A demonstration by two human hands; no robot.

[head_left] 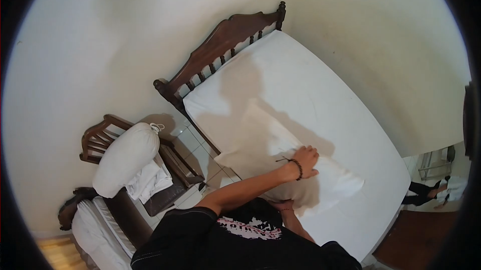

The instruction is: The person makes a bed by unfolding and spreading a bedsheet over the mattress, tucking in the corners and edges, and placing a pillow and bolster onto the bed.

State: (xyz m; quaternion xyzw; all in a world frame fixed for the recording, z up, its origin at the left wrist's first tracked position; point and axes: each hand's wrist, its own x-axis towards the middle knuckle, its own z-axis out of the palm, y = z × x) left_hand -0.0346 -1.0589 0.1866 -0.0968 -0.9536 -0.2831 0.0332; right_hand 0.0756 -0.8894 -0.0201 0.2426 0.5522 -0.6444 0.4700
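Note:
A white pillow [265,132] lies aslant on the near part of the bed, partly in shadow. My left hand [305,161], with a dark beaded bracelet at the wrist, rests on top of it with fingers stretched over the cloth and the thumb apart. Close to my black shirt, my right hand [285,205] holds the pillow's near edge. Its fingers are partly hidden by the cloth and the shirt. Under the pillow is the mattress [310,89], covered in a white sheet.
A dark wooden headboard [223,42] stands against the wall. To the left, a wooden chair [102,137] holds a white bolster [128,160] and folded white cloth [149,182]. A mirror at right reflects a person [443,190]. A brown wooden surface [418,240] lies beside the bed.

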